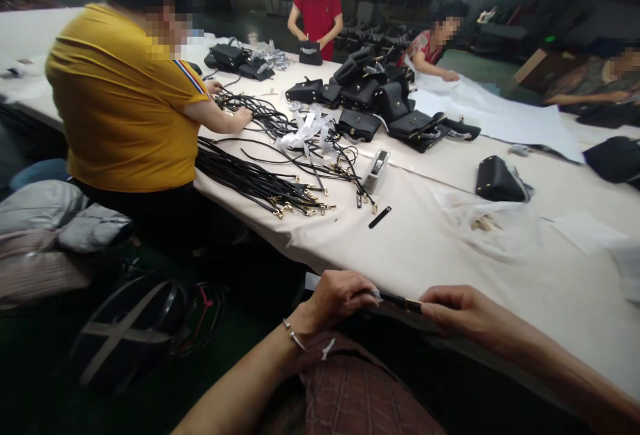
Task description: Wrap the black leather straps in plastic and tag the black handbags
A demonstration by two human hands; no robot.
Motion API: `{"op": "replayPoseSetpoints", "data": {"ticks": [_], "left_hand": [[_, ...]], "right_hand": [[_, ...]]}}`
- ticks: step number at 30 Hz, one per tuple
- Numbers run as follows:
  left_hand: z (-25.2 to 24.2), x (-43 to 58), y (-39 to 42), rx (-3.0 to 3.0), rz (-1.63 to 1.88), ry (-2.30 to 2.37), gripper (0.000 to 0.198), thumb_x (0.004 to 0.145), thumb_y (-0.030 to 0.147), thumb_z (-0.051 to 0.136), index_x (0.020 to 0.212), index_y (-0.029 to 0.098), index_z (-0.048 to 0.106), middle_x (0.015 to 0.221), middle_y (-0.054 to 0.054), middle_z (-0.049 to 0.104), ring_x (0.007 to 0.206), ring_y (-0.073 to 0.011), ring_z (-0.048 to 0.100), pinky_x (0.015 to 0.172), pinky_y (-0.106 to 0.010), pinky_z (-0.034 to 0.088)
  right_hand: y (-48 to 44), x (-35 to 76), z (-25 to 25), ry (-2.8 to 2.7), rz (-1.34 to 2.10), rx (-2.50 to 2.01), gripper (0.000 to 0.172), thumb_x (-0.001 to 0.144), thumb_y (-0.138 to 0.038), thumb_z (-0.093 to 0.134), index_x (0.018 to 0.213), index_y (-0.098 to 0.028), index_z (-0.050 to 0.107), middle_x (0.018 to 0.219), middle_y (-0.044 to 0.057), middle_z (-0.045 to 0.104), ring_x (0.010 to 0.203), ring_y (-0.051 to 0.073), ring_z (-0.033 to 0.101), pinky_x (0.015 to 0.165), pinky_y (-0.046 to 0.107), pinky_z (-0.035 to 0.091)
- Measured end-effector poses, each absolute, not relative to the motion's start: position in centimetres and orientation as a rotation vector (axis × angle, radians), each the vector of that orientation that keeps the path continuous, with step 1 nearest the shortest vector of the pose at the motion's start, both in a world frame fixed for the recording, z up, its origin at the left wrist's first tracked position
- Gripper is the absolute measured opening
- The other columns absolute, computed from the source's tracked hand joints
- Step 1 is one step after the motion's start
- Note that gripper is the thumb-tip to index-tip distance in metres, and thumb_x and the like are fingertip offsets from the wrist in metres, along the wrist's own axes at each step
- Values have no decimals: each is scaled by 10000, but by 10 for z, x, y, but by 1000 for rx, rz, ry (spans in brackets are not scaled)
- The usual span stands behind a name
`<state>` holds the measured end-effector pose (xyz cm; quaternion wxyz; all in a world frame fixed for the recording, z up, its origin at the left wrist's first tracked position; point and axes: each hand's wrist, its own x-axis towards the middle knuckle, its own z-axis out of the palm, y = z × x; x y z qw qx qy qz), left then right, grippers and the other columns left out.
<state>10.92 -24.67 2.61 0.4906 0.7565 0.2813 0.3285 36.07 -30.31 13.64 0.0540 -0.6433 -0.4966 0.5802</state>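
Note:
At the near edge of the table, my left hand [343, 295] is closed, with a small whitish scrap [375, 293] at its fingertips. A short black strap [395, 299] runs from it to my right hand [457, 308]. The thumb and fingers of my right hand pinch the strap's other end, where a gold-coloured metal part shows. What lies inside my left fist is partly hidden. Beyond my hands, a loose black strap piece [380, 217] lies flat on the table [340, 241]. A tape dispenser [376, 171] stands behind it.
Black cords with gold clasps [260, 178] lie at the left, under crumpled white strips [310, 131]. Black handbags [360, 88] are piled farther back. A clear plastic bag [485, 225] sits at the right. A person in yellow [125, 101] handles cords; other people work around the table.

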Motion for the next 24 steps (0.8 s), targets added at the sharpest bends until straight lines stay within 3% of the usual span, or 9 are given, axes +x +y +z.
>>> {"op": "replayPoseSetpoints", "data": {"ticks": [6,11,15,18,20,22,24], "left_hand": [[30,122,-248,887,191,508,420,670,475,806,877,116,736,742,-59,723,612,-153,654,550,-231,494],[33,135,-255,681,114,422,532,548,494,876,868,97,725,787,-84,733,641,-162,684,565,-241,532],[44,145,-265,768,228,481,426,596,373,853,911,108,744,826,-76,744,715,-180,691,648,-277,545],[53,147,-269,1056,431,644,397,633,313,843,976,133,756,905,-67,754,830,-191,677,802,-310,537],[55,146,-269,1242,559,741,531,639,275,855,1139,164,713,1069,-79,741,976,-213,664,921,-326,505],[54,144,-270,1317,598,743,593,734,259,797,1293,186,613,1194,-97,700,1077,-225,647,957,-335,497],[51,142,-271,1327,586,687,511,863,234,662,1356,185,538,1221,-113,683,1102,-216,650,935,-328,517]], "right_hand": [[-300,357,136,-1653,1771,-1758,409,858,-578,603,839,-185,717,614,-21,564,562,113,440,534,251,311],[-303,350,144,-2353,1078,-1744,308,954,-439,477,927,-256,723,849,21,726,763,193,638,686,298,413],[-310,347,135,-2540,701,-1788,356,957,-400,411,838,-229,700,776,55,711,707,225,644,626,333,374],[-312,348,126,-2241,875,-1871,331,915,-442,477,789,-219,686,738,42,698,686,207,618,627,319,382],[-310,351,120,-1850,1159,-1898,341,855,-506,563,731,-205,664,680,19,661,643,175,572,605,292,384],[-308,355,114,-1435,1389,-1871,391,777,-560,651,662,-188,617,588,-11,576,560,131,482,539,263,345],[-307,359,107,-1112,1522,-1818,441,693,-582,735,621,-179,572,511,-46,475,487,87,370,476,238,266]]}}
